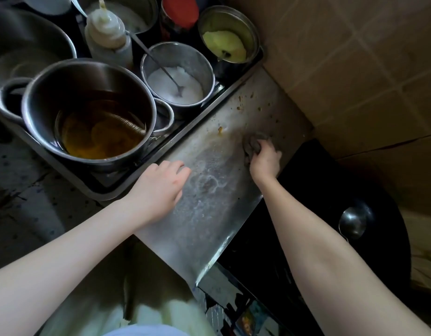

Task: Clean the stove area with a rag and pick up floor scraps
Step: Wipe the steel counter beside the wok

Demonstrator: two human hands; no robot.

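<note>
Scraps (220, 130) beyond the right hand (265, 158), clenching the rag (252, 141), could be swept into the tray (202, 110); left hand (158, 187) rests loose, holding nothing.

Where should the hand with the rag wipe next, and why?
Probably push the rag a little farther toward the wall corner: the right hand grips it just short of brown scraps that lie on the steel surface beyond it, while the nearer part looks wet and wiped.

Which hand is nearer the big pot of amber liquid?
Left. The left hand rests on the steel counter beside the pot; the right hand grips the rag farther right.
</note>
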